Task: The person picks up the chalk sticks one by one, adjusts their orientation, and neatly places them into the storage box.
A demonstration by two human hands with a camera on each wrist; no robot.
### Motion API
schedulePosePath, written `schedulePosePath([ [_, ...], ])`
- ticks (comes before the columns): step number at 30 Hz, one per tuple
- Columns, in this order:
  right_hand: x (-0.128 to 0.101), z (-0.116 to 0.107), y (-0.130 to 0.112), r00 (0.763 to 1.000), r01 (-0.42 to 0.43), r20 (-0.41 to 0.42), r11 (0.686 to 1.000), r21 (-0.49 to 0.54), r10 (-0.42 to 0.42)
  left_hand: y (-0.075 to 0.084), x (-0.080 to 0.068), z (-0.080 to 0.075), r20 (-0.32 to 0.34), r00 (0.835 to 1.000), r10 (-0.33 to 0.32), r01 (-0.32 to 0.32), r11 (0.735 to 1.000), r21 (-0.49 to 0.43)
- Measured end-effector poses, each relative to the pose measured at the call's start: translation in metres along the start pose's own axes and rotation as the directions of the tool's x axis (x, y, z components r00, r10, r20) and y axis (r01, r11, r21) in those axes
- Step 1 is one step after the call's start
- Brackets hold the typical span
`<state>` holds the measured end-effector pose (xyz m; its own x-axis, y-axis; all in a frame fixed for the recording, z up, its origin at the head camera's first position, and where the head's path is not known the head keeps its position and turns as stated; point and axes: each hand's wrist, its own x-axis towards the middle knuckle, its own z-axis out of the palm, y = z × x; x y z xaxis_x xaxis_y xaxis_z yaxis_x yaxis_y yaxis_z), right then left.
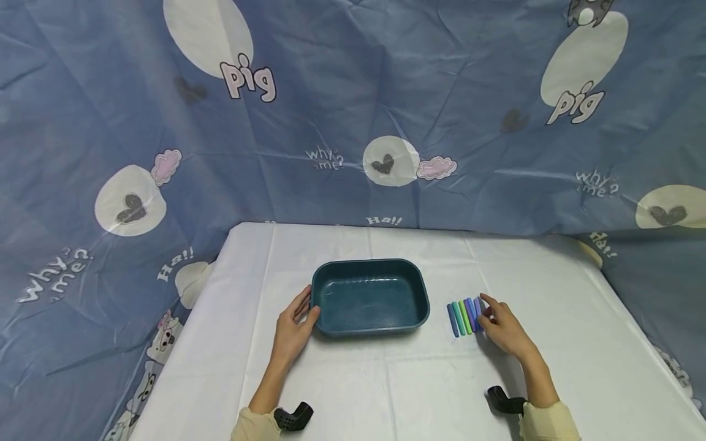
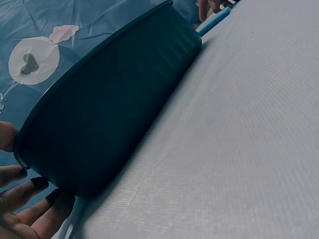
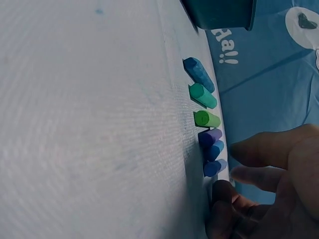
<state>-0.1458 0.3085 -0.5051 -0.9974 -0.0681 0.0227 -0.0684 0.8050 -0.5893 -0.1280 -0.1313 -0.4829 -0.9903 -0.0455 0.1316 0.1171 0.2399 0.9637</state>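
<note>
Six chalk sticks (image 1: 465,316) loose by our right hand (image 1: 503,329), fingers relaxed, grasping nothing; nudge could roll them. Left hand (image 1: 293,327) steadies teal tray (image 1: 371,299), fingers straight.

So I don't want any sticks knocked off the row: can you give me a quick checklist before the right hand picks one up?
1. Dark teal plastic tray upright on the white tablecloth: ok.
2. Left hand steadies the tray's left end, fingers straight against its wall: ok.
3. Tray interior free of things: ok.
4. Short coloured sticks, blue, green and purple, lie side by side right of the tray: ok.
5. Right hand at the row's right end: ok.
6. Right hand already pinching a stick: cannot tell.
</note>
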Motion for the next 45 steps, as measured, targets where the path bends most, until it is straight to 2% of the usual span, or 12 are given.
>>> schedulePosePath([
  [10, 0.006, 0.0, -0.003, 0.998, -0.016, 0.054, 1.0, -0.025, 0.017, -0.001, 0.002, 0.001, 0.001, 1.0, 0.029, -0.029, 0.999, -0.012],
  [17, 0.008, -0.001, -0.008, 0.998, -0.003, 0.068, 0.999, -0.044, 0.006, -0.003, 0.002, 0.001, 0.019, 1.0, -0.012, 0.012, 0.999, -0.046],
  [20, 0.008, -0.001, -0.009, 0.997, -0.004, 0.071, 0.998, -0.056, 0.008, -0.003, 0.002, 0.001, 0.02, 1.0, -0.01, 0.011, 0.999, -0.044],
  [29, 0.007, 0.002, -0.009, 1.0, 0.011, 0.027, 0.999, -0.033, -0.01, -0.001, 0.001, 0.001, 0.015, 1.0, 0.018, -0.017, 0.999, -0.046],
  [37, 0.006, 0.002, -0.011, 1.0, 0.013, -0.021, 0.999, -0.031, -0.014, -0.004, 0.002, 0.001, 0.016, 1.0, 0.013, -0.012, 0.999, -0.045],
  [45, 0.003, 0.0, -0.009, 0.997, -0.017, -0.069, 1.0, 0.002, 0.017, -0.002, 0.002, 0.002, 0.023, 1.0, -0.004, 0.005, 0.999, -0.039],
])
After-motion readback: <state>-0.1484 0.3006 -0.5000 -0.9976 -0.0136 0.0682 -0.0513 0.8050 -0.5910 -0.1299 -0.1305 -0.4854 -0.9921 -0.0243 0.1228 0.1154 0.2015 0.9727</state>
